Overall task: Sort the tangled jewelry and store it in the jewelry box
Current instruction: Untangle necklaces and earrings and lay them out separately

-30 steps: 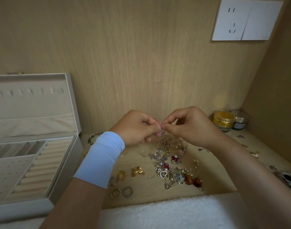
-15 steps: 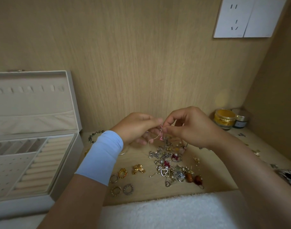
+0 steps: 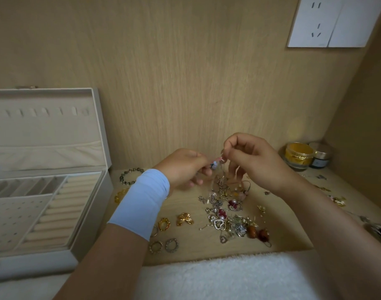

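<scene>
A tangle of small jewelry [image 3: 227, 215] lies on the wooden shelf in front of me, with hearts, pearls, red flowers and brown beads. Above it, my left hand [image 3: 183, 167] pinches a small pale bead piece [image 3: 214, 164]. My right hand [image 3: 256, 163] is raised beside it and pinches a thin wire or chain that hangs down into the tangle. The cream jewelry box [image 3: 85, 215] stands open at the left, its ring rolls and compartments bare.
Loose rings [image 3: 171, 245] and gold pieces [image 3: 184, 219] lie left of the tangle. A beaded bracelet [image 3: 131, 176] lies by the back wall. Two jars [image 3: 298, 155] stand at the back right. A white fluffy towel [image 3: 217, 278] covers the near edge.
My hands were together over the tangle. Now they have drawn slightly apart and my right hand has risen, drawing the thin strand up from the pile.
</scene>
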The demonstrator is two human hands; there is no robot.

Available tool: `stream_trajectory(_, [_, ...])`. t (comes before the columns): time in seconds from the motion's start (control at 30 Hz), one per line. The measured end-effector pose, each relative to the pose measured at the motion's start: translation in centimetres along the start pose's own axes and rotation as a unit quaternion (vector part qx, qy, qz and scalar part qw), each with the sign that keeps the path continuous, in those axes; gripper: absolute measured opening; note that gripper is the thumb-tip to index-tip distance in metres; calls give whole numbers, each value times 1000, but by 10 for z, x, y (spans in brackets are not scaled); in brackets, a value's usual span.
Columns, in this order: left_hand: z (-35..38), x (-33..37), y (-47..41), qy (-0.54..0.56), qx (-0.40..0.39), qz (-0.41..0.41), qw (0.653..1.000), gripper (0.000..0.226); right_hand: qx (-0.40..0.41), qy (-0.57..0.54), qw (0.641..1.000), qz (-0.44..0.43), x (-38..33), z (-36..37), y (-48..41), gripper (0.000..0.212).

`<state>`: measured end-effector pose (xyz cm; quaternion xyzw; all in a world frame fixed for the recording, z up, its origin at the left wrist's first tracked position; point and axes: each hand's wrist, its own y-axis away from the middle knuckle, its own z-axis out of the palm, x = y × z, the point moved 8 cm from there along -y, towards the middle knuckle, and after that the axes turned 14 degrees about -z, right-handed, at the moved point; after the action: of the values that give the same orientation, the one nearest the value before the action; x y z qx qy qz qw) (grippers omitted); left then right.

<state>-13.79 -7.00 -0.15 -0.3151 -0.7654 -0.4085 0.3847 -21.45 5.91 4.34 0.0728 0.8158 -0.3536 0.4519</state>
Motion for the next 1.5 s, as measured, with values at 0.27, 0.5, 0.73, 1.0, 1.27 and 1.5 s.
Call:
stream_trajectory(0.27, [-16,24,19,-104,102,64,987,20,-38,-8,999,25,1,8,-2,20])
stream_trajectory(0.5, [-5,28,23,-40,38,130,990,5,-87,71,993,31,4,6,0,17])
stream_trajectory(0.73, [-1,23,23,-40,49,91,994,13,-169,135,974,72,9,13,8,17])
stream_trajectory(1.0, [5,20,17,-90,38,104,990,12,-191,181,960,93,7,8,10,10])
stream_trajectory(1.27, [1,34,23,-44,77,184,979,20,-92,61,991,75,11,4,3,18])
stream_trajectory(1.5, [2,31,23,9,46,165,985,12,-35,18,996,77,11,-9,1,13])
